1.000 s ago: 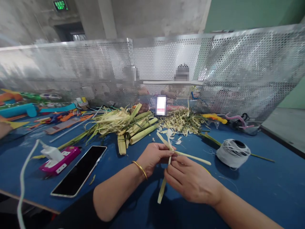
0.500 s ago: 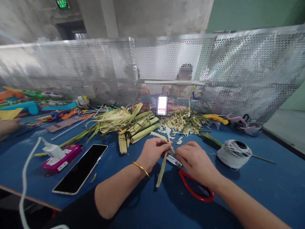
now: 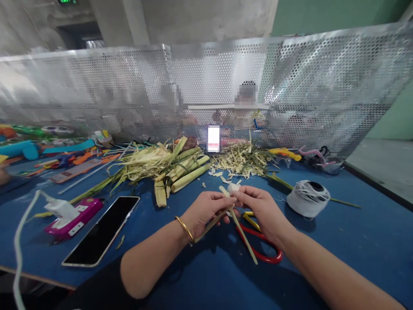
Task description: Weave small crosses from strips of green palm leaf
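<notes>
Over the table in front of me, both hands meet at the fingertips around pale green plant strips [image 3: 242, 237]. My left hand [image 3: 206, 212] pinches the strips where they cross. One strip slants down to the right, and another runs back along my left palm. My right hand [image 3: 263, 211] is closed with thumb and fingers at the strips' upper end, by a whitish folded piece [image 3: 232, 187]. Beneath the right hand lie scissors with red handles [image 3: 274, 257], their blades mostly hidden. Beside them shows a yellow bar-like piece [image 3: 251, 221], partly covered by that hand.
Cut stalks [image 3: 190, 172] and a heap of shavings [image 3: 241, 161] lie ahead. White string [image 3: 308, 200] stands right. Left are a phone [image 3: 103, 230] and a magenta power strip [image 3: 75, 219] with a cable. A perforated metal screen [image 3: 213, 77] crosses behind; another person's hand [image 3: 4, 172] shows far left.
My right hand has moved up to the strips beside the left hand, off the scissors. A strip now slants down to the right. The view has shifted slightly.
</notes>
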`<state>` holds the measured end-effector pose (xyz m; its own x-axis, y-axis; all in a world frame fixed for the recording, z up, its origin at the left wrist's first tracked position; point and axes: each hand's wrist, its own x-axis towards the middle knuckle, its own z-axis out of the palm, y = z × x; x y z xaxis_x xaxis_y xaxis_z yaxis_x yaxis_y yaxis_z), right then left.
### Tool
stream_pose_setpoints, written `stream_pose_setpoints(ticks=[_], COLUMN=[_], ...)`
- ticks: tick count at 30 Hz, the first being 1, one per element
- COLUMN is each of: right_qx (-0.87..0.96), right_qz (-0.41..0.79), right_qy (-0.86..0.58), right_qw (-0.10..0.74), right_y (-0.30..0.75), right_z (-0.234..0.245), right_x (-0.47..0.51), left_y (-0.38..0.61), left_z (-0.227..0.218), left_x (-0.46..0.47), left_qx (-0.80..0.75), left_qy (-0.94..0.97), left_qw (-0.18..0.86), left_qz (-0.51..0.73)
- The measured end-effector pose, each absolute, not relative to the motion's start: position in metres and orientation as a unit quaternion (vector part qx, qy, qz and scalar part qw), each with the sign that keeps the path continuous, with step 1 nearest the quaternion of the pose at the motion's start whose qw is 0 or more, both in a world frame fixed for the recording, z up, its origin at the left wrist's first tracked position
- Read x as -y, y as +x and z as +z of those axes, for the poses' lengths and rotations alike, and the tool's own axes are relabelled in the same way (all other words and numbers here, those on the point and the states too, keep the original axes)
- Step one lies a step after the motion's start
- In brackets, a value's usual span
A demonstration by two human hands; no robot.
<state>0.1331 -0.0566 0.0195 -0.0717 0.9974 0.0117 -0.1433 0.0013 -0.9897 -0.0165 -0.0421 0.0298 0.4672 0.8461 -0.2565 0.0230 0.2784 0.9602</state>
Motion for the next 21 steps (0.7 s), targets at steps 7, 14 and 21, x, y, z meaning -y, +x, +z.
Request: stream_pose_setpoints(ticks=[7,14,21], right_qx=[0.449,0.446,0.552], right_qz=[0.488,0.460,0.294], right_qy=[-0.479,-0.500,-0.588], right_qw=[0.575,0.583,0.514], right_y=[0.132,0.132,0.150], right_z=[0.010,0.009,0.016], right_x=[0.055,0.053,0.049], left_y=[-0.014,-0.016,-0.016], left_z=[0.027,0.030,0.029], left_x=[0.042,0.041,0.042], left_qx=[-0.438,-0.439,-0.429], left_qy=[0.505,0.531,0.523], left_qw=[0.676,0.660,0.678], left_qz=[0.311,0.299,0.289])
